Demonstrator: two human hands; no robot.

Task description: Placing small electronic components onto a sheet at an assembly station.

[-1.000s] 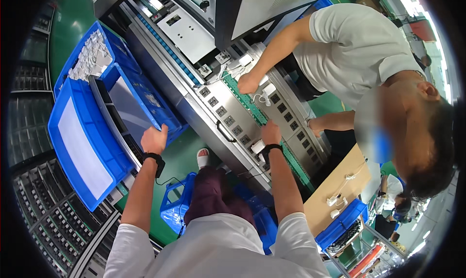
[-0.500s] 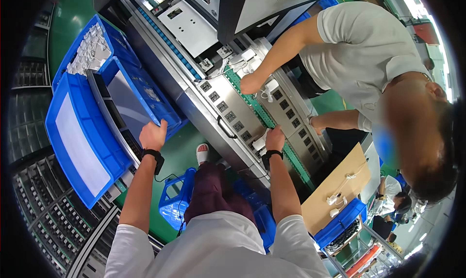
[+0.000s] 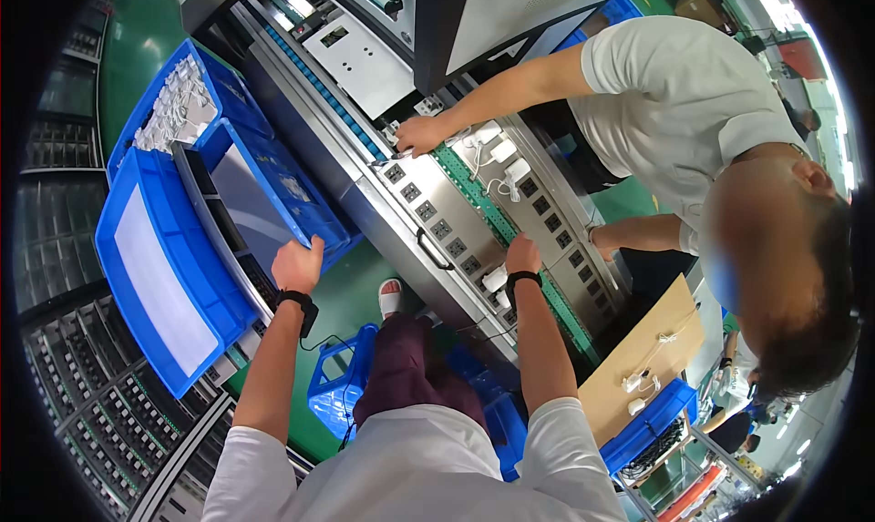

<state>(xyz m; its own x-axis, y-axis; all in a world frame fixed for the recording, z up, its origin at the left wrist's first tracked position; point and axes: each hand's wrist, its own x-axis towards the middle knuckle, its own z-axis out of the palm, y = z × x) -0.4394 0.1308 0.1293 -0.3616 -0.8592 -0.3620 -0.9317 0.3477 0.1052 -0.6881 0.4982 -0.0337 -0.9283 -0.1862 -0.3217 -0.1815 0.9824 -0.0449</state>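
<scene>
blue bin (image 3: 284, 183), wht plug (image 3: 495, 279) on pnl (image 3: 444, 190)

a white short-sleeved shirt (image 3: 419, 472), dark maroon trousers (image 3: 410, 372), a white open-toed sandal (image 3: 390, 304); black left wristband (image 3: 308, 311) with thin dark cord (image 3: 335, 337), black right wristband (image 3: 522, 279).

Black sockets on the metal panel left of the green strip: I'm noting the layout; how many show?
6 sockets: one below the co-worker's hand, one above the white adapter by the wearer's right hand, four between them in a slanting row. Others may be hidden under the adapter.

Green floor (image 3: 141, 62), probably strip lights (image 3: 803, 446)
</scene>
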